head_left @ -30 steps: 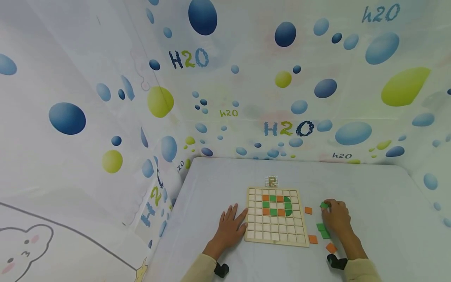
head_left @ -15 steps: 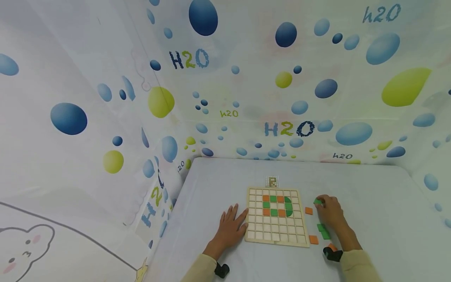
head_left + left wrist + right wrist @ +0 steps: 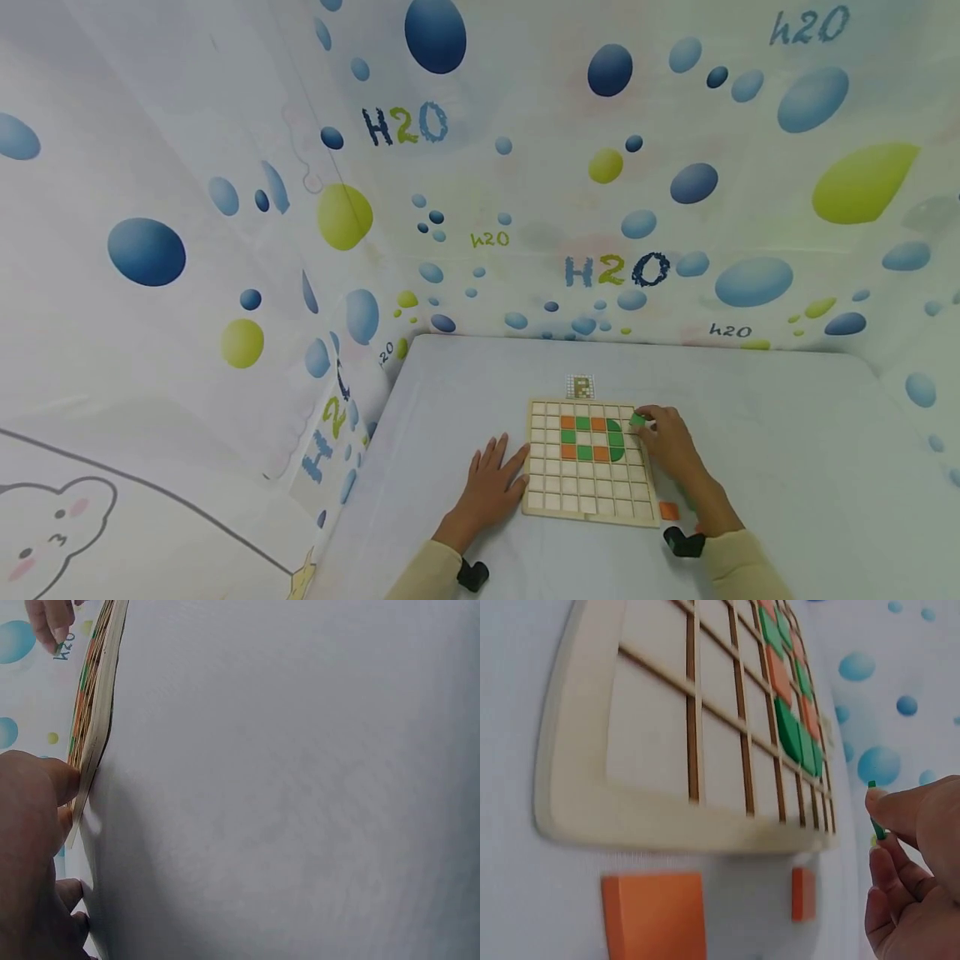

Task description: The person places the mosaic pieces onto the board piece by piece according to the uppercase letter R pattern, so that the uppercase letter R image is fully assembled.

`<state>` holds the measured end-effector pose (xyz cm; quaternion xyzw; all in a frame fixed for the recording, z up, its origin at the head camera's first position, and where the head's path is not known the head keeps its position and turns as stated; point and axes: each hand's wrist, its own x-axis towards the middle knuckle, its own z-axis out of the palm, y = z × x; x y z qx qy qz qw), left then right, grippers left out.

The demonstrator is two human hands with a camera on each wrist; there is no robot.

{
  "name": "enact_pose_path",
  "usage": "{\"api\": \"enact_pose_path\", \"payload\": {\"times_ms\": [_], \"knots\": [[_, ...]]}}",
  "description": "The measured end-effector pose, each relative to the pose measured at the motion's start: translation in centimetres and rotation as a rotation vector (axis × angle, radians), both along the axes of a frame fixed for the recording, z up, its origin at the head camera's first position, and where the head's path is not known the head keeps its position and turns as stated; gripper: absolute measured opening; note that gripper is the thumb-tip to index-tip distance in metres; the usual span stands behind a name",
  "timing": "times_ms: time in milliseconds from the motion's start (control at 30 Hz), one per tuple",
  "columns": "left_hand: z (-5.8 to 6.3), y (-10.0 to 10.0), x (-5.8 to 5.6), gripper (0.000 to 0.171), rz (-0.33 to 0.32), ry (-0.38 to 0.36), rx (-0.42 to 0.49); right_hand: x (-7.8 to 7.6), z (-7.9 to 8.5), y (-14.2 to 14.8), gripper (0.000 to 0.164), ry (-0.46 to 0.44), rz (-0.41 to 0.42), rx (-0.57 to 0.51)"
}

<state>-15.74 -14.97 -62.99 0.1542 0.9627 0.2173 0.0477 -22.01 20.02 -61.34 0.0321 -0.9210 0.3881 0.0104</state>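
Observation:
In the head view my right hand [image 3: 670,440] is at the upper right edge of a wooden grid board [image 3: 555,502], pinching a small green tile [image 3: 637,420] between thumb and fingertips. The right wrist view shows the green tile [image 3: 877,814] edge-on in the pinch, raised beside the board. Orange and green tiles, including a rounded green tile [image 3: 617,454], form a ring in the board's upper cells. My left hand [image 3: 490,485] rests on the table with fingers spread, its thumb and index finger touching the board's left side.
A small printed pattern card [image 3: 581,387] lies behind the board. Right of the board are an orange tile [image 3: 669,511] and another orange tile [image 3: 803,894]; the right forearm covers other loose tiles. Black wrist devices [image 3: 684,542] sit at both wrists. A patterned curtain [image 3: 525,275] stands behind the table.
My right hand has carried the green tile leftward from the table at the right to the board's upper right edge. The left hand and the board have stayed in place.

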Motion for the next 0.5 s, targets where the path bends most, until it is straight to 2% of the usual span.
{"api": "enact_pose_path", "payload": {"times_ms": [200,367,500], "knots": [[0.3,0.0,0.0,0.055,-0.003,-0.018,-0.001,0.8,0.6,-2.6,0.035,0.046,0.059,-0.012],[0.5,0.0,0.0,0.054,-0.003,-0.018,0.001,1.8,0.4,-4.9,0.036,0.041,0.12,-0.042],[0.6,0.0,0.1,0.054,-0.002,-0.022,0.004,2.8,0.1,-7.0,0.026,0.045,0.151,-0.03]]}}
